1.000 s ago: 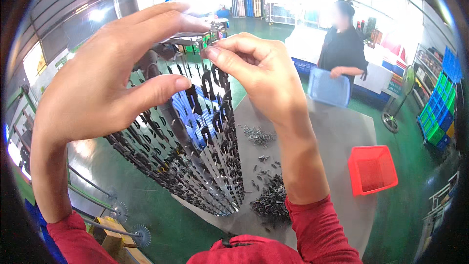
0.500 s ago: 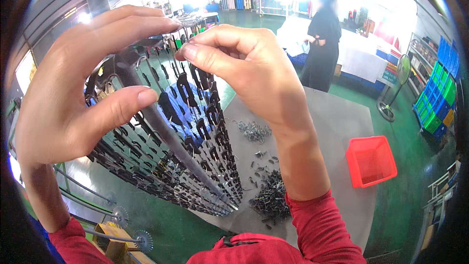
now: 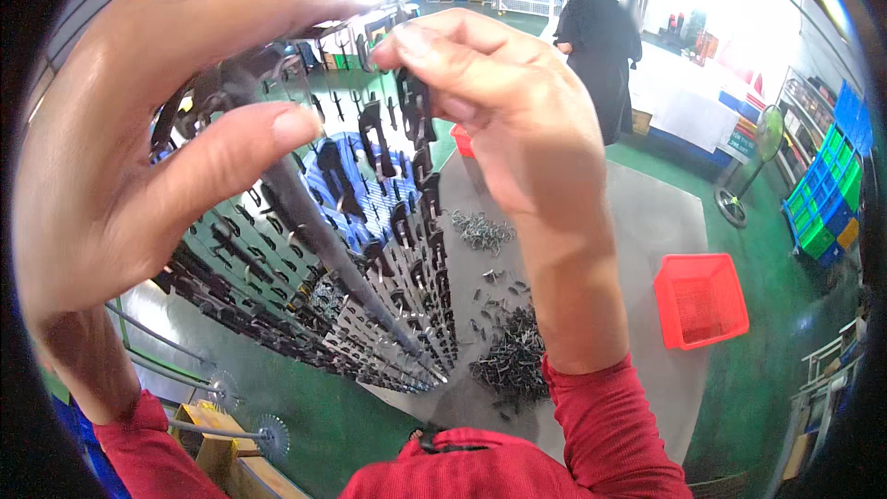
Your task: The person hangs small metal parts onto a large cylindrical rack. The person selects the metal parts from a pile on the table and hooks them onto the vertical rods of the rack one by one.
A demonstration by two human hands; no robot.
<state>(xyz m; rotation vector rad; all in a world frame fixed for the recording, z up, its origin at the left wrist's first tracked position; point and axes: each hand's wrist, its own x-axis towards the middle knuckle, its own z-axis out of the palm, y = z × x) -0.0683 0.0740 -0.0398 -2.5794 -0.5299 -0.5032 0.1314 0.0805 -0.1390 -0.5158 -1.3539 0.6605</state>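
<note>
A tall hanging rack (image 3: 319, 245) carries many small black parts on rows of hooks around a thick grey pole. My left hand (image 3: 120, 129) is at the rack's upper left, thumb and fingers spread wide apart, with nothing visible in its grasp. Across from it, my right hand (image 3: 504, 92) pinches at the rack's top with thumb and forefinger, on what looks like a small black part (image 3: 363, 52). Beside that hand hang longer black pieces (image 3: 414, 97). The tips of the left fingers are washed out by glare.
On the grey tabletop (image 3: 637, 222) lie a heap of dark small parts (image 3: 510, 351) and a lighter grey heap (image 3: 482, 231). A red basket (image 3: 702, 300) stands to the right. Beyond are a person in dark clothing (image 3: 601, 55), a standing fan (image 3: 765, 139) and blue-green crates (image 3: 827, 180).
Both hands appear slightly higher in view. My right hand's fingers have curled more beside the hooks. The person in dark clothing has turned, and another red container's edge shows behind my right wrist.
</note>
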